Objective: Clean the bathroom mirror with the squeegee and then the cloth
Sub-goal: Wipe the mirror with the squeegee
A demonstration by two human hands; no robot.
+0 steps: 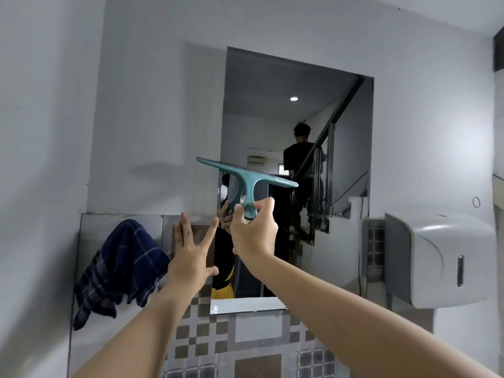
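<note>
A tall mirror (341,159) hangs on the white wall and reflects a stairway and a person seen from behind. My right hand (253,233) grips the handle of a teal squeegee (245,181), held up in front of the mirror's lower left part with its blade slanting down to the right. My left hand (191,255) lies flat with fingers spread on the wall beside the mirror's left edge. A dark blue checked cloth (120,266) hangs on the wall to the left of my left hand.
A white paper dispenser (441,257) juts from the wall right of the mirror. Patterned grey and brown tiles (245,345) cover the wall below the mirror. A metal panel (90,241) stands behind the cloth.
</note>
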